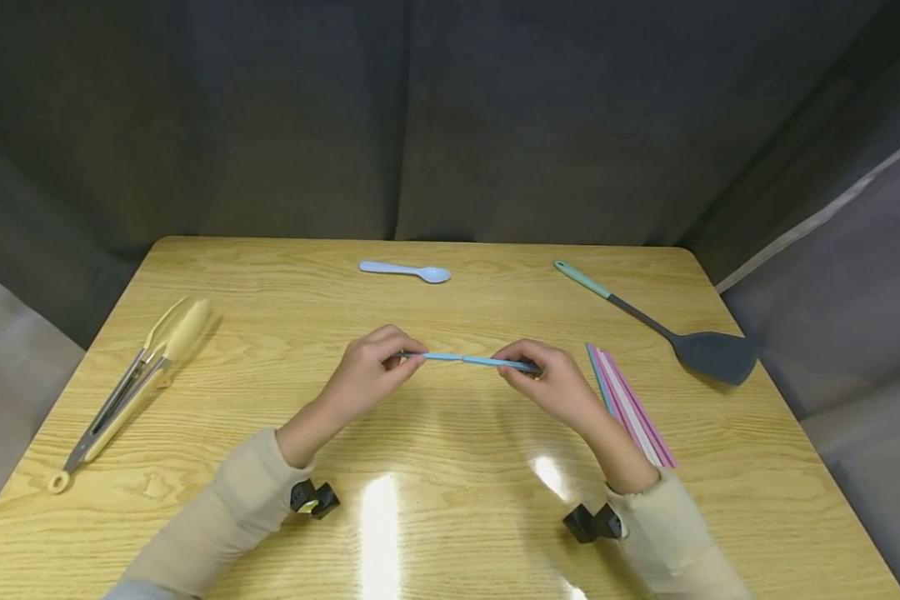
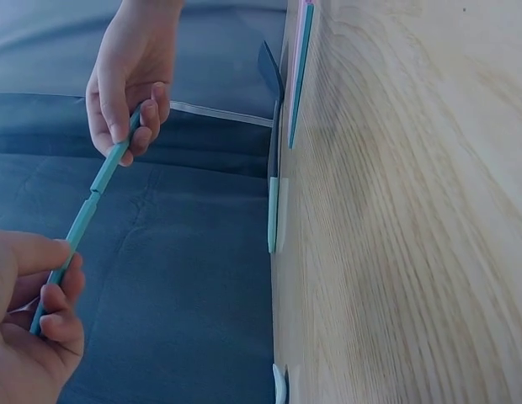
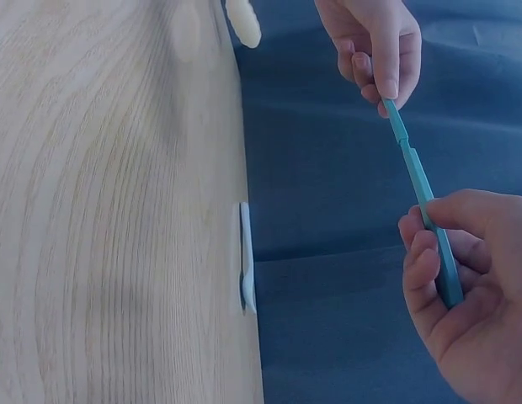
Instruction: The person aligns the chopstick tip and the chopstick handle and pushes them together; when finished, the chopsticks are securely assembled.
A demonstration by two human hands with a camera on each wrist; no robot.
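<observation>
Above the middle of the table, a slim blue stick (image 1: 442,357) spans the space between both hands. Its two lengths meet end to end at a notch, slightly bent in line; whether they are joined or separate I cannot tell. My left hand (image 1: 371,367) pinches the left length between thumb and fingers. The right length (image 3: 419,172) is held the same way by my right hand (image 1: 551,383), its outer end lying inside the curled fingers. In the left wrist view, the notch (image 2: 94,195) shows between the hands.
A pale blue spoon (image 1: 405,270) lies near the wooden table's (image 1: 285,275) back edge. Cream-handled tongs (image 1: 123,400) are at the left. On the right are a dark spatula (image 1: 712,354) with a green handle and several pink, white and blue sticks (image 1: 630,404), beside the right forearm.
</observation>
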